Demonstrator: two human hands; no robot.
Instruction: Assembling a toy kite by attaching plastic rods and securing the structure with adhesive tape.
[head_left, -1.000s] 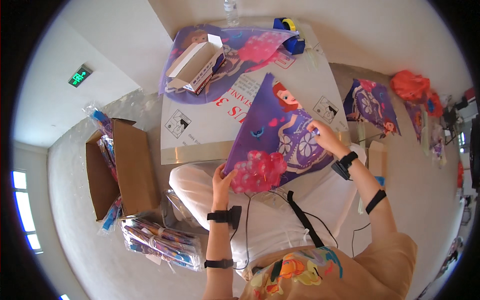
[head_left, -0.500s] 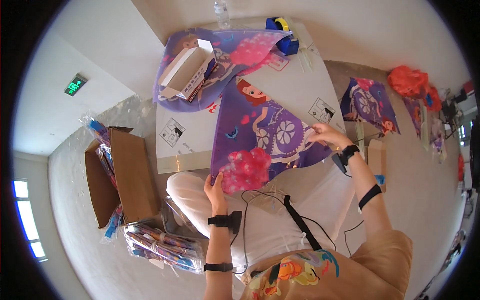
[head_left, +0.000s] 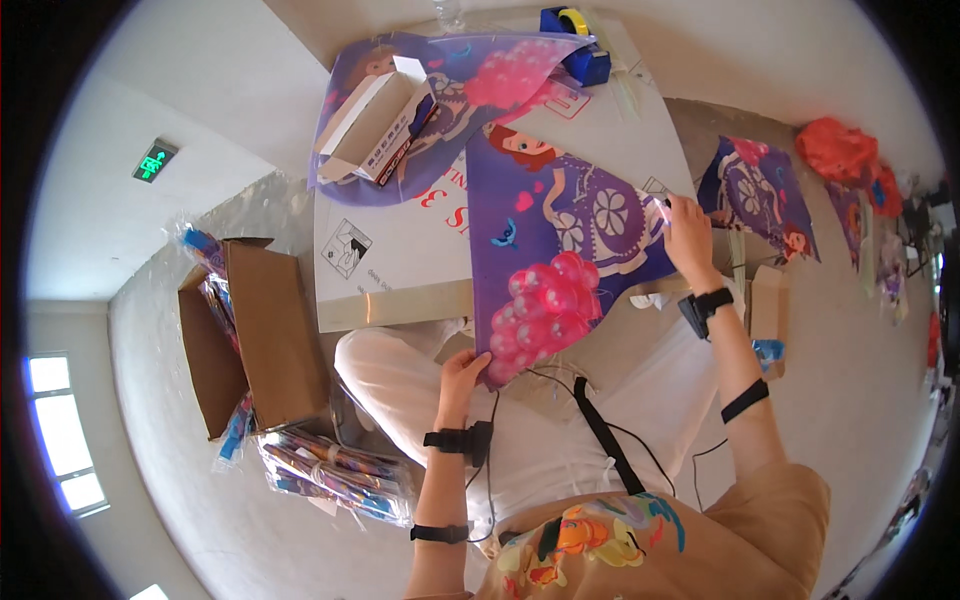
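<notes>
A thin purple printed sheet point(head_left: 600, 215) with a cartoon princess and pink balloons stretches between my hands over the near part of the table. My left hand point(head_left: 462, 385) pinches its lower left corner, thumb on top. Closed at the sheet's right edge, my right hand point(head_left: 688, 240) grips it beside the skirt print; a small pale, shiny bit shows at those fingertips, too small to name. The sheet's upper part lies over the white table board point(head_left: 400, 235).
Another purple printed sheet point(head_left: 500, 75) lies at the far left of the table, under an open white carton point(head_left: 385, 130). A blue tape dispenser point(head_left: 585, 55) stands behind. Left are a cardboard box point(head_left: 275, 335) and bagged bundles point(head_left: 335, 475). Right hangs a printed sheet point(head_left: 765, 200).
The sheet has shifted right and its left edge now runs more upright. My left hand has moved right with its corner. My right hand has moved up and slightly right along the sheet's edge.
</notes>
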